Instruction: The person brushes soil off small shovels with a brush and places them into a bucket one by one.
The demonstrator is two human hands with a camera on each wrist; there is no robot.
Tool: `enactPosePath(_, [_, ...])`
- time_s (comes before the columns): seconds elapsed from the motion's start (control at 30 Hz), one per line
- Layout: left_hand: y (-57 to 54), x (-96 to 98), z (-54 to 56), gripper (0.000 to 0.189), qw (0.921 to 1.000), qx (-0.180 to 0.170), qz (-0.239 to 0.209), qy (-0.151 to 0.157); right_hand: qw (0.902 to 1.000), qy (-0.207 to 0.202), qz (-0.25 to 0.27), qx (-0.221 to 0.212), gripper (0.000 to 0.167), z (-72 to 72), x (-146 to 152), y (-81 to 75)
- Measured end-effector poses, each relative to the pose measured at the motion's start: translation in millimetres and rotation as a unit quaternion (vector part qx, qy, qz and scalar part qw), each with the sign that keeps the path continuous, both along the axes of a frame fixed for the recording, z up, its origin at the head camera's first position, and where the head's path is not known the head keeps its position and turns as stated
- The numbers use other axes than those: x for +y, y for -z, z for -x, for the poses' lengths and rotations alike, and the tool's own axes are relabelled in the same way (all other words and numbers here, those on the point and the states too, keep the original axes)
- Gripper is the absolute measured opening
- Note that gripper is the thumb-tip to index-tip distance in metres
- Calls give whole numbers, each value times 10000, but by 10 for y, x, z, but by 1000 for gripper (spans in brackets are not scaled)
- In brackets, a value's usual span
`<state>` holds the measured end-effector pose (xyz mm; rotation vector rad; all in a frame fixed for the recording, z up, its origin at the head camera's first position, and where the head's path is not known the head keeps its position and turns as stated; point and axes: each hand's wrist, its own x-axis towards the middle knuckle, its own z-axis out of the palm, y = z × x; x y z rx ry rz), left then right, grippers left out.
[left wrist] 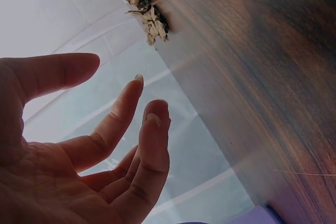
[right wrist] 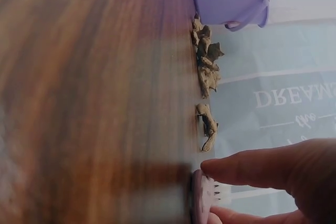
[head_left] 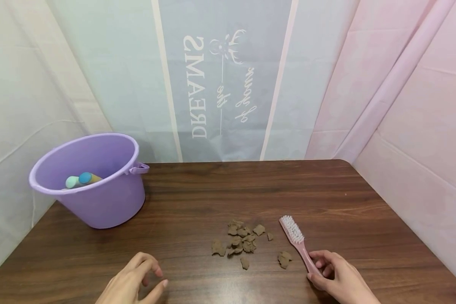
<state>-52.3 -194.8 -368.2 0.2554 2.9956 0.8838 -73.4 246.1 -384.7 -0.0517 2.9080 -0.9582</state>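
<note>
A pink scrubbing brush (head_left: 299,241) with white bristles lies bristles up on the right of the table. My right hand (head_left: 340,273) pinches the end of its handle between thumb and fingers; the right wrist view shows the thumb and a finger at the pink handle (right wrist: 202,198). Left of the brush lies a loose heap of brown, crumpled dry flakes (head_left: 243,238), with a few pieces apart from it. My left hand (head_left: 134,278) hovers near the table's front edge, fingers loosely bent and holding nothing, as the left wrist view also shows.
A purple bucket (head_left: 110,207) stands at the back left of the brown wooden table (head_left: 182,202). Inside it are two rounded ends, one mint (head_left: 72,182) and one blue (head_left: 85,177). Printed cloth (head_left: 220,147) hangs behind the table, with pale cloth along both sides.
</note>
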Motion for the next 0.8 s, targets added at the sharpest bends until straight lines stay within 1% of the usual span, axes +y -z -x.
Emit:
enactPosePath(0.17, [9, -3, 6, 19, 10000, -31, 52, -9, 9997, -55, 26, 250, 41, 9, 0, 35])
enactPosePath(0.27, [26, -4, 5, 19, 10000, -25, 61, -21, 9995, -140, 28, 292, 41, 19, 13, 47])
enactPosePath(0.4, [26, 3, 1, 19, 9999, 106, 20, -6, 9996, -227, 57, 160, 40, 35, 15, 20])
enactPosePath(0.5, [-8, 26, 12, 18, 9997, 246, -33, 9, 9994, -327, -23, 86, 36, 49, 13, -21])
enactPosePath(0.57, [-48, 53, 31, 19, 9997, 222, -64, 11, 9995, -298, -138, 25, 34, 65, 9, -57])
enactPosePath(0.63, [-96, 92, 55, 20, 9999, 115, -92, -6, 9991, -258, -294, 173, 32, 80, -2, -92])
enactPosePath(0.7, [-151, 145, 88, 23, 9999, 60, -74, -39, 9977, -165, -445, 476, 31, 99, -32, -129])
enactPosePath(0.73, [-180, 176, 109, 26, 9999, 74, -52, -58, 9960, -134, -539, 700, 32, 112, -57, -149])
enactPosePath(0.77, [-207, 211, 128, 29, 9998, 162, -4, -66, 9933, -139, -616, 968, 32, 125, -88, -170])
enactPosePath(0.8, [-234, 248, 149, 32, 9995, 283, 70, -79, 9885, -165, -703, 1331, 32, 138, -123, -187])
